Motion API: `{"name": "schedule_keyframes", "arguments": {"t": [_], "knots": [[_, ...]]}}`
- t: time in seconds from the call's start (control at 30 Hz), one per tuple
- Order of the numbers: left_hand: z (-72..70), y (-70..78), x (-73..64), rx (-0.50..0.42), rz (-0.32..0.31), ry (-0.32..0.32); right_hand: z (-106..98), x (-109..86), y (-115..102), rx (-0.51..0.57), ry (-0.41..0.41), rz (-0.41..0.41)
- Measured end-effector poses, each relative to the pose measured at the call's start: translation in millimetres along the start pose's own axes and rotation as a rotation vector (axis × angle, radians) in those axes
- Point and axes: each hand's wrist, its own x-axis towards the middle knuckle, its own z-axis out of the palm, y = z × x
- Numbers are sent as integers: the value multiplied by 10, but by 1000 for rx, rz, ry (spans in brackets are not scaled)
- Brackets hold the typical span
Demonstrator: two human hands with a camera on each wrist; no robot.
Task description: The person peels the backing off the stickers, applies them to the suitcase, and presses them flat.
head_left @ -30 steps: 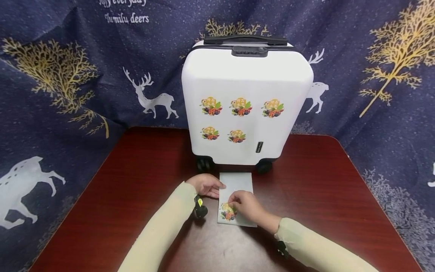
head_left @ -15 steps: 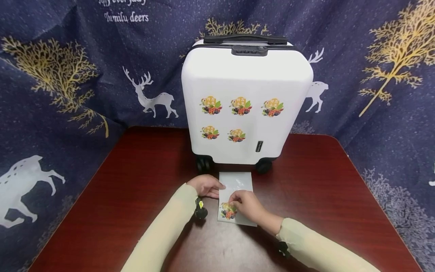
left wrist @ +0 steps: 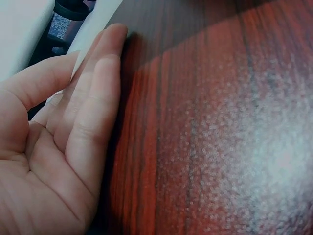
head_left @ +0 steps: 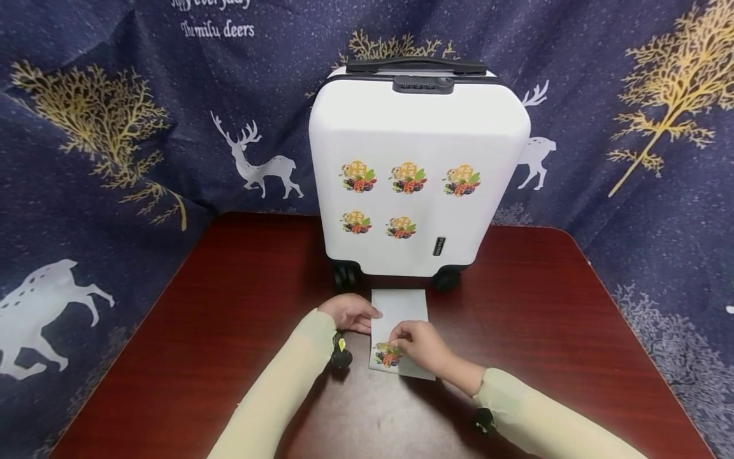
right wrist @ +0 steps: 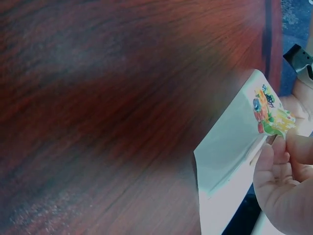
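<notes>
In the head view, a pale sheet (head_left: pixel 401 303) lies on the table with one fruit-patterned sticker (head_left: pixel 387 357) near its front end. My left hand (head_left: pixel 351 312) holds the sheet's left edge, its thumb on top; the left wrist view shows the fingers (left wrist: pixel 93 103) behind the paper. With thumb and fingertips, my right hand (head_left: pixel 423 347) pinches the sticker's upper edge. That edge looks lifted from the sheet in the right wrist view, while the sticker's lower part (right wrist: pixel 264 107) lies against it.
A white suitcase (head_left: pixel 421 115) stands upright behind the sheet, with several matching stickers (head_left: pixel 409 177) in two rows on its front. Its black wheels (head_left: pixel 345 275) rest on the dark red table (head_left: pixel 258 274). A blue patterned cloth (head_left: pixel 275 83) hangs behind.
Both hands keep nearly the same places, and the right fingers stay at the sticker's upper edge. The whole head view shifts slightly.
</notes>
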Motion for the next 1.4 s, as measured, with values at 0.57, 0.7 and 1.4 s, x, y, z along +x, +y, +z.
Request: {"name": "schedule_keyframes", "arguments": {"t": [0.57,0.7,1.4], "knots": [[2,11,-43,-2,8,-6,-31,-43,-55,17,-21,29],[0,6,-49,0,9,-9,-38,-54,-67,28,-31,33],[0,15,-36,8,-2,-7,-56,-114,-84,28,-62,1]]}}
